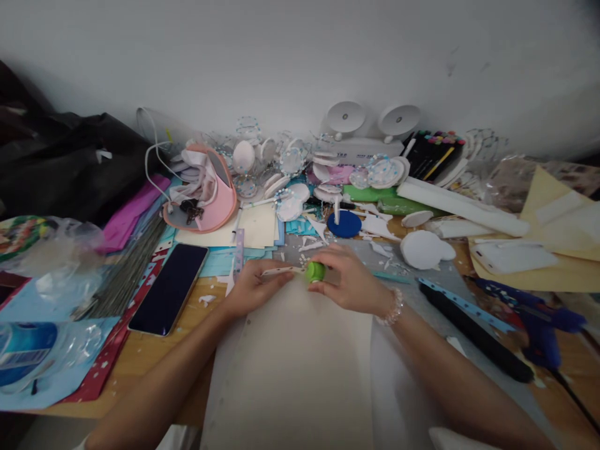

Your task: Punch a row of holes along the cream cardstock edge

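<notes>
My left hand [255,286] pinches a thin white strip [281,271] at the far edge of a large cream sheet [300,362] lying in front of me. My right hand [349,281], with a bead bracelet on the wrist, is closed round a small green glue stick [315,272] whose tip meets the strip's right end. Both hands sit close together at the middle of the cluttered wooden table [140,356].
A dark phone [169,289] lies left of my hands, with a pink pouch [210,194] behind it. A blue disc [344,224], white foam shapes [424,249] and beaded rounds crowd the back. A blue glue gun [534,319] and black bar [473,334] lie right; a water bottle [32,353] at left.
</notes>
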